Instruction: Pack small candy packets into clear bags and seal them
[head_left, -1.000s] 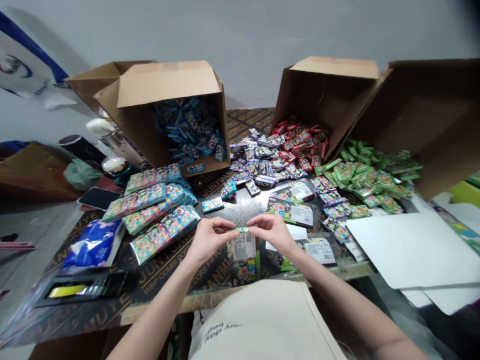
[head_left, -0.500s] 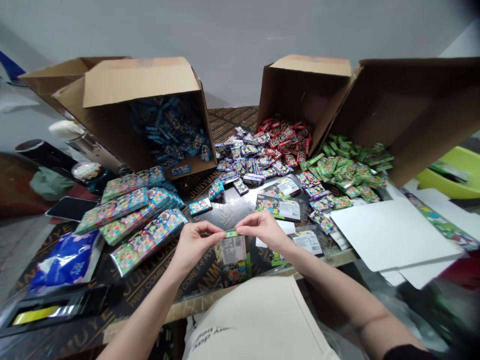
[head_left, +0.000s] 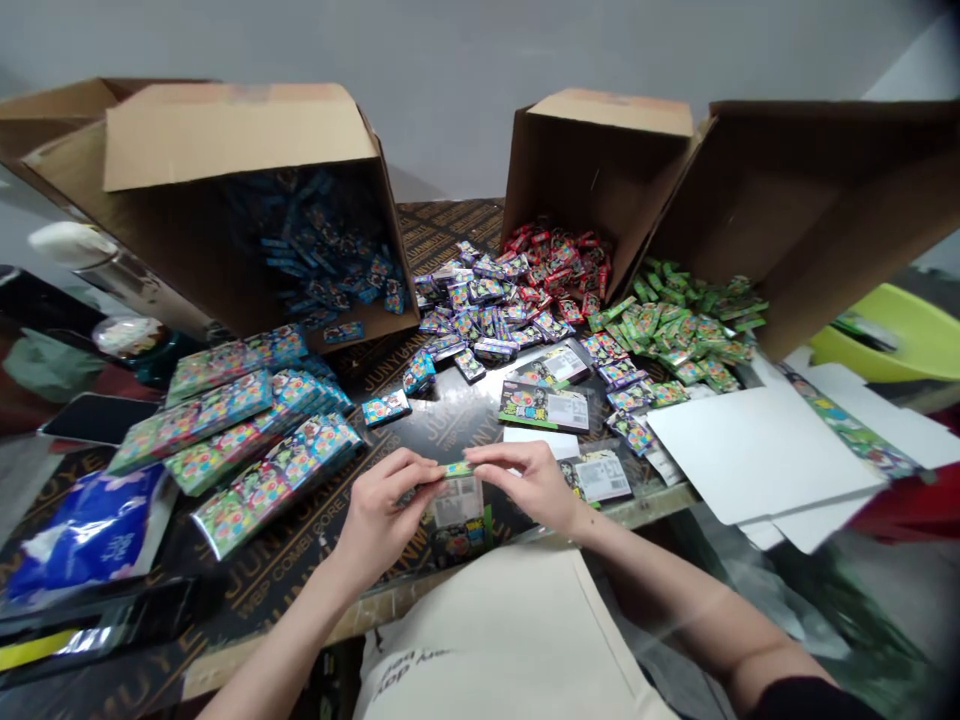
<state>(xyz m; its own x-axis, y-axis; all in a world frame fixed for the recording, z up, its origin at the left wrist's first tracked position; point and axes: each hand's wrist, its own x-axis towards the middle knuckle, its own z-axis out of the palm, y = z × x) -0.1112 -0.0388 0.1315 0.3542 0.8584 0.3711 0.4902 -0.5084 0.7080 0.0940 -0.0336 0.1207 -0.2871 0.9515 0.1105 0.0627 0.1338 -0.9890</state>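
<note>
Close to the table's front edge, my left hand (head_left: 394, 500) and my right hand (head_left: 529, 482) pinch the two ends of a narrow green-and-yellow edge on a small printed packet (head_left: 457, 469). Directly below lies a dark printed card (head_left: 459, 535) with a pale label; whether it is joined to the packet I cannot tell. Similar dark printed cards (head_left: 546, 405) lie beyond my right hand, and another card (head_left: 600, 476) is just right of it. Two small blue packets (head_left: 386, 408) rest beyond my left hand.
Cardboard boxes spill small blue (head_left: 330, 255), red (head_left: 559, 262) and green packets (head_left: 667, 330); purple packets (head_left: 480, 300) lie between. At left are long multicoloured packs (head_left: 277, 480), a phone (head_left: 97, 418) and a blue bag (head_left: 90, 535). White sheets (head_left: 750, 455) overlap at right.
The view has shifted slightly, so the left-hand things sit farther left. Both hands keep their pinch on the packet; my right fingers lie flatter along its edge.
</note>
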